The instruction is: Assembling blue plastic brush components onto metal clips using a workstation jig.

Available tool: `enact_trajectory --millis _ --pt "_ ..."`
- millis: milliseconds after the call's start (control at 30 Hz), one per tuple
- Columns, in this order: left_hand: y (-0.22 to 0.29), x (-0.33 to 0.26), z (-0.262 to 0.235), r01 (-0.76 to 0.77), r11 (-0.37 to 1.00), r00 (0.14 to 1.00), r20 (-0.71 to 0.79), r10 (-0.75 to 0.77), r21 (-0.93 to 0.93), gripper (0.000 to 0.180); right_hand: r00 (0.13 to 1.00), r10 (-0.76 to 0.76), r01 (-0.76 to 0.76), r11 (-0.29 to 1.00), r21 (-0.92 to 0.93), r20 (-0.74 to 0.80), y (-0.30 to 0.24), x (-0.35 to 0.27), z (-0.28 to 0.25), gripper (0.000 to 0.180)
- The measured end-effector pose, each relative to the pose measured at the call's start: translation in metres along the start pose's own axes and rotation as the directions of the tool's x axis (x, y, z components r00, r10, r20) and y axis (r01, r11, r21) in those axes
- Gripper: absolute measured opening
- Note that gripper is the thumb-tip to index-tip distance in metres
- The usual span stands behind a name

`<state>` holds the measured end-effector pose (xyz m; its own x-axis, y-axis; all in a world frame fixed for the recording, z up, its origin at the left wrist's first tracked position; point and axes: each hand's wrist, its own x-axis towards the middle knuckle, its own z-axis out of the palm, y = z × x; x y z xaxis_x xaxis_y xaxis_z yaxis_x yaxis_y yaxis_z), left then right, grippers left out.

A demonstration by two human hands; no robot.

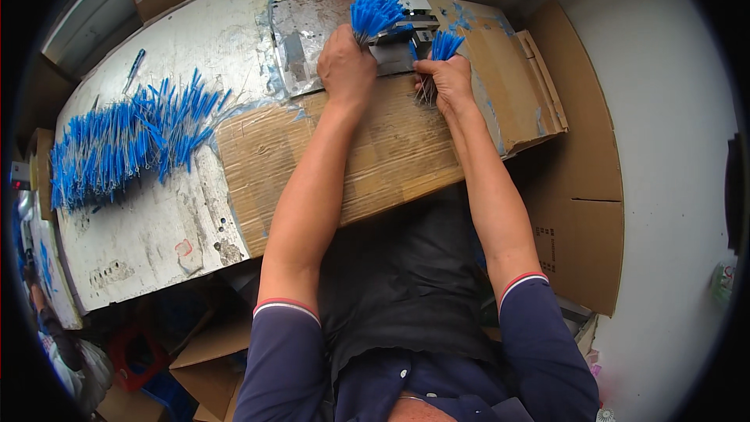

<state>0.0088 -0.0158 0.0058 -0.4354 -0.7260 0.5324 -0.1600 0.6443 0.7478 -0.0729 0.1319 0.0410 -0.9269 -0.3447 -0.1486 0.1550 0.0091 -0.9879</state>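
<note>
My left hand (346,69) is closed round the lower part of a thick bunch of thin wire brushes (376,14), whose blue bristled ends fan out above the fist. To its right, my right hand (451,80) grips a smaller bunch of brushes (446,45) between thumb and fingers. Blue ends stick up from that bunch, and bare wire stems (426,92) hang below the fingers. Between and behind the hands stands a small metal device (422,25), partly hidden by the bunches. Whether the right hand's brushes touch it, I cannot tell.
A wide heap of the same blue brushes (117,141) lies on the worn white table (156,242) at left, with a pen (134,69) behind it. Flat cardboard (312,160) covers the front of the work area. Cardboard sheets (582,125) line the right side, beside a wall.
</note>
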Motion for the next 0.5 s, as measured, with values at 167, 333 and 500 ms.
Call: enact_trajectory --millis 167,333,500 --pt "0.001 0.001 -0.001 0.018 1.0 0.999 0.037 -0.018 -0.007 0.011 0.999 -0.025 0.023 0.998 -0.066 -0.039 -0.002 0.009 0.008 0.02" --pt "0.002 0.001 -0.003 0.036 0.998 0.999 0.021 -0.035 -0.055 0.012 0.99 -0.044 0.036 0.997 -0.061 -0.131 -0.002 0.012 0.019 0.022" --pt "0.002 0.001 -0.001 0.025 0.997 1.0 -0.011 -0.026 -0.076 0.011 0.989 -0.039 0.023 0.994 -0.11 -0.144 -0.003 0.017 0.018 0.02"
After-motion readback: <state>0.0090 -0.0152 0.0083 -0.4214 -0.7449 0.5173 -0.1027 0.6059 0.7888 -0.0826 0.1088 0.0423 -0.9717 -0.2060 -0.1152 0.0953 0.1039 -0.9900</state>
